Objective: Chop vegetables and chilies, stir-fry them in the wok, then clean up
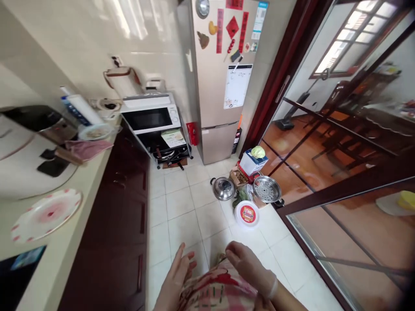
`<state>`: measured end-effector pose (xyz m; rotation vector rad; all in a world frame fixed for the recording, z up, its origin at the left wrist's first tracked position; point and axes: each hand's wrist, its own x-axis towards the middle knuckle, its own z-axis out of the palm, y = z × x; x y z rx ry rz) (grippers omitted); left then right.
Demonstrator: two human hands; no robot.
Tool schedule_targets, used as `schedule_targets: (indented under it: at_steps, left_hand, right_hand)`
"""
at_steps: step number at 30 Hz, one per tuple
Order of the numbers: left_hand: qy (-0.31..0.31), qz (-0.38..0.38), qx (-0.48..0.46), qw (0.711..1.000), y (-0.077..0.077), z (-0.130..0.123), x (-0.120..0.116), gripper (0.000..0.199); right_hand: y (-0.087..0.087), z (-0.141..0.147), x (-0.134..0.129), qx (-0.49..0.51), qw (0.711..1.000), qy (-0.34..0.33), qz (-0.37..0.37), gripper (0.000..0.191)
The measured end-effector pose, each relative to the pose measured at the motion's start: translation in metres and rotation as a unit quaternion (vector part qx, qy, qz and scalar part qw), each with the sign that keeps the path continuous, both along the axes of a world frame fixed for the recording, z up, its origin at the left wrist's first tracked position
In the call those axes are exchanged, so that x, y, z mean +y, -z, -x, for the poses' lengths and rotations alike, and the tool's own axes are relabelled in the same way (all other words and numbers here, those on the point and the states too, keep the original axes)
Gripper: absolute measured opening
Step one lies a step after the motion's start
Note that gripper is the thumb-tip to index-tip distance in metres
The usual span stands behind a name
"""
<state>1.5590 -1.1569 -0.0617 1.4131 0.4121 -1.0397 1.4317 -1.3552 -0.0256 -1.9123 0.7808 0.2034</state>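
Note:
My left hand (179, 273) is raised at the bottom middle, fingers apart, holding nothing. Across from it, my right hand (244, 261) has its fingers loosely bent and turned inward; nothing shows in it. A pale band circles the right wrist. Both hands are in front of a patterned apron (214, 289) on my body, and I cannot tell whether either touches it. On the tiled floor beyond are a round white tub (247, 213) with a red label, a steel lid (224, 188) and a steel steamer pot (266, 189).
Left runs a counter (69, 207) with a red-spotted plate (48, 214) and a pink cloth (88, 149). A microwave (151, 119) and a fridge (215, 103) stand at the back. A cabbage (258, 151) rests on a box (253, 163) near the glass sliding door (343, 172).

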Motion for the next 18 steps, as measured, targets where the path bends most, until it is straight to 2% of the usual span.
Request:
schedule_targets:
  at_steps: [2,5,7,9,11,13,16,18]
  left_hand:
    - [0.011,-0.037,-0.008,0.999,0.014,-0.022,-0.026,0.087]
    - [0.031,-0.095,0.002,0.995,0.041,-0.068,-0.049,0.081]
    - [0.054,-0.103,0.018,0.993,0.057,-0.111,-0.068,0.073]
    - [0.075,-0.094,0.045,0.992,0.07,-0.161,-0.101,0.07]
    - [0.091,-0.101,0.061,0.989,0.085,-0.213,-0.153,0.072]
    - [0.119,-0.105,0.059,0.986,0.103,-0.26,-0.218,0.074]
    - [0.2,-0.079,0.057,0.975,0.144,-0.308,-0.318,0.074]
    - [0.265,-0.068,0.07,0.959,0.183,-0.321,-0.374,0.072]
  right_hand:
    - [0.008,-0.006,-0.03,0.005,0.999,0.032,-0.01,0.025]
    - [0.031,-0.022,-0.066,0.026,0.995,0.085,-0.039,0.024]
    - [0.053,-0.036,-0.089,0.028,0.988,0.136,-0.067,0.027]
    - [0.08,-0.053,-0.116,0.028,0.974,0.21,-0.084,0.033]
    - [0.112,-0.074,-0.15,0.046,0.953,0.289,-0.083,0.041]
    - [0.147,-0.098,-0.193,0.092,0.938,0.332,-0.05,0.044]
    - [0.202,-0.141,-0.275,0.157,0.942,0.29,0.063,0.039]
    - [0.245,-0.175,-0.337,0.177,0.943,0.254,0.121,0.037]
